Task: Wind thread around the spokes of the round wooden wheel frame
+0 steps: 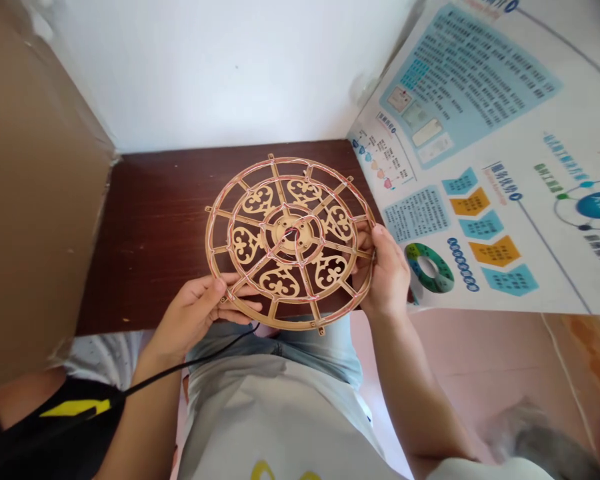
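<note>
A round, gold-coloured openwork frame [292, 239] is held up over the near part of the dark table. It has concentric rings, spokes and scroll ornaments, with thin red and white wires running along the rings and spokes to its centre. My left hand [200, 308] grips the lower left rim, thumb on top and fingers beneath. On the right rim my right hand [384, 272] is closed, its fingers reaching behind the frame and partly hidden by it.
The dark brown tabletop [135, 240] lies between a cardboard panel [35, 187] on the left and a printed poster board [460, 160] on the right. A white wall [235, 73] rises behind. A black cable [180, 367] crosses my left forearm. Part of another person [45, 420] shows at lower left.
</note>
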Motion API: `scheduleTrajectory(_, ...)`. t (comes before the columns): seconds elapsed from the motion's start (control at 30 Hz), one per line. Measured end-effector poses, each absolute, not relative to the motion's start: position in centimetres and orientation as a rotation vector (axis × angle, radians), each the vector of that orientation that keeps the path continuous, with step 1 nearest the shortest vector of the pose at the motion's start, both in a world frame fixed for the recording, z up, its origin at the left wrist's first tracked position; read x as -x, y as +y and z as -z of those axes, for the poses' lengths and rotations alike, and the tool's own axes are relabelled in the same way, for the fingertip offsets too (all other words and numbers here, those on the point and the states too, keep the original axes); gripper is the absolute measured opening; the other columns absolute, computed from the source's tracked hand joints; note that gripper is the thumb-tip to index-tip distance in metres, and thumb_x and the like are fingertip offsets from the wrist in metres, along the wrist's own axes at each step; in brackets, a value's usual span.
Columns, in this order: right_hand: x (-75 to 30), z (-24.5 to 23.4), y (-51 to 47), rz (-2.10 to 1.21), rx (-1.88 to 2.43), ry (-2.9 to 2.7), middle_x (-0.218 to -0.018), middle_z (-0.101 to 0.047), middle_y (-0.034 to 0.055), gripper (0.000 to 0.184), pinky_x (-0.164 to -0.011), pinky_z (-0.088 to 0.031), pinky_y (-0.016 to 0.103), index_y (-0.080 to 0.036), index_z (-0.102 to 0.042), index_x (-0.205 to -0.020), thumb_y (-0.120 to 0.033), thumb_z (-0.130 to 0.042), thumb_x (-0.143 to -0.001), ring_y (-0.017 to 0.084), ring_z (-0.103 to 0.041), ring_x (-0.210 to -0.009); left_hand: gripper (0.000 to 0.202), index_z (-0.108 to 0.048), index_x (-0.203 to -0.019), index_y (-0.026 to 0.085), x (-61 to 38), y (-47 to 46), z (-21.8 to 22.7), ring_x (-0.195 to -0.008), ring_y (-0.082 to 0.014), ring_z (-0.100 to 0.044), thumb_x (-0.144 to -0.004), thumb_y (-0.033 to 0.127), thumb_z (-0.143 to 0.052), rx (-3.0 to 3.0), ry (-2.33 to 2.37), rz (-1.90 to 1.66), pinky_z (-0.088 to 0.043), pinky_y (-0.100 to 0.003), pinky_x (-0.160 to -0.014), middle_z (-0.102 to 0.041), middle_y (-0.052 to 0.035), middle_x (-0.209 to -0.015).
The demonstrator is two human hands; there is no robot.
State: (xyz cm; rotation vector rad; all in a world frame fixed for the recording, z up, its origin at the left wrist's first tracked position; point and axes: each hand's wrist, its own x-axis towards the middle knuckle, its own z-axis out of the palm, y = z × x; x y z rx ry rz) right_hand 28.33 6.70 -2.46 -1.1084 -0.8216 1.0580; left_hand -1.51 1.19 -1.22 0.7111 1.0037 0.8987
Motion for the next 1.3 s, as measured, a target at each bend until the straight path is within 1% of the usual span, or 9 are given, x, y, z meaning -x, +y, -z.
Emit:
scheduleTrajectory(0.2,-28.9,3.0,6.8,-1.054,1.098,-0.772,-0.067,-0.061,-0.0028,0.028,-0.041,-0.025,0.029,-0.024,-0.078,-0.099,-0.051,-0.070,-0.102,0.011,-0.040,-0.045,0.063,-0.074,-0.101,0.014,1.1,1.7,0.8,-0.073,-0.0297,-0.086,-0.090,0.076,-0.078,-0.797,0.997,-0.766,-0.062,-0.025,-0.048,-0.085,-0.0156,-0.086)
scheduleTrajectory(0.37,-29.3,3.2,6.9,-1.071,1.112,-0.761,-0.067,-0.060,-0.0026,0.030,-0.040,-0.028,0.030,-0.027,-0.076,-0.098,-0.056,-0.071,-0.101,0.012,-0.041,-0.045,0.061,-0.067,-0.087,0.017,0.7,1.7,0.1,-0.054,-0.0207,-0.077,-0.092,0.077,-0.075,-0.829,1.017,-0.712,-0.056,-0.021,-0.045,-0.080,-0.0103,-0.071)
scheduleTrajectory(0.7,-29.0,2.6,6.6,-1.081,1.146,-0.763,-0.065,-0.056,-0.0041,0.030,-0.039,-0.030,0.031,-0.026,-0.075,-0.100,-0.056,-0.072,-0.099,0.013,-0.044,-0.044,0.058,-0.065,-0.087,0.018,0.6,1.2,0.3,-0.052,-0.0161,-0.073,-0.091,0.075,-0.077,-0.875,1.096,-0.799,-0.059,-0.024,-0.048,-0.081,-0.0071,-0.077)
scheduleTrajectory(0.77,-28.8,2.3,6.5,-1.086,1.151,-0.764,-0.064,-0.056,-0.0041,0.030,-0.039,-0.030,0.031,-0.026,-0.077,-0.102,-0.056,-0.073,-0.099,0.014,-0.046,-0.044,0.054,-0.068,-0.090,0.018,0.8,1.1,0.5,-0.062,-0.0183,-0.077,-0.094,0.071,-0.077,-0.880,1.108,-0.829,-0.065,-0.027,-0.057,-0.083,-0.0082,-0.084)
scheduleTrajectory(0.87,-28.6,2.0,6.5,-1.095,1.154,-0.763,-0.063,-0.055,-0.0044,0.030,-0.038,-0.030,0.031,-0.026,-0.077,-0.099,-0.056,-0.075,-0.098,0.013,-0.045,-0.042,0.046,-0.076,-0.105,0.018,0.7,0.9,0.8,-0.091,-0.0268,-0.085,-0.095,0.063,-0.081,-0.794,1.072,-0.928,-0.071,-0.039,-0.085,-0.086,-0.0113,-0.103)
scheduleTrajectory(0.93,-28.6,2.0,6.5,-1.101,1.156,-0.758,-0.063,-0.055,-0.0045,0.030,-0.039,-0.031,0.030,-0.026,-0.078,-0.099,-0.056,-0.076,-0.098,0.013,-0.044,-0.043,0.047,-0.081,-0.116,0.019,0.2,0.6,1.0,-0.113,-0.0320,-0.083,-0.094,0.061,-0.083,-0.659,0.968,-0.971,-0.066,-0.047,-0.105,-0.086,-0.0134,-0.115)
scheduleTrajectory(1.03,-28.7,2.3,6.5,-1.116,1.154,-0.750,-0.063,-0.056,-0.0047,0.030,-0.042,-0.035,0.029,-0.028,-0.078,-0.104,-0.057,-0.075,-0.098,0.014,-0.046,-0.047,0.059,-0.082,-0.130,0.022,-1.3,0.1,1.2,-0.138,-0.0357,-0.071,-0.096,0.070,-0.074,-0.455,0.748,-0.950,-0.052,-0.053,-0.124,-0.081,-0.0144,-0.137)
scheduleTrajectory(1.2,-28.9,2.6,6.5,-1.140,1.141,-0.761,-0.068,-0.060,-0.0047,0.032,-0.047,-0.042,0.029,-0.029,-0.075,-0.104,-0.060,-0.075,-0.097,0.016,-0.052,-0.051,0.091,-0.080,-0.135,0.026,-3.8,-0.7,1.0,-0.162,-0.0367,-0.047,-0.096,0.096,-0.036,-0.293,0.491,-1.007,-0.036,-0.058,-0.135,-0.069,-0.0112,-0.157)
scheduleTrajectory(1.3,-28.8,2.5,6.4,-1.152,1.139,-0.789,-0.067,-0.059,-0.0050,0.031,-0.047,-0.042,0.029,-0.029,-0.075,-0.104,-0.060,-0.074,-0.098,0.017,-0.053,-0.051,0.091,-0.082,-0.130,0.027,-4.6,-0.7,1.0,-0.165,-0.0360,-0.042,-0.099,0.093,-0.028,-0.232,0.439,-1.001,-0.034,-0.058,-0.136,-0.067,-0.0093,-0.160)
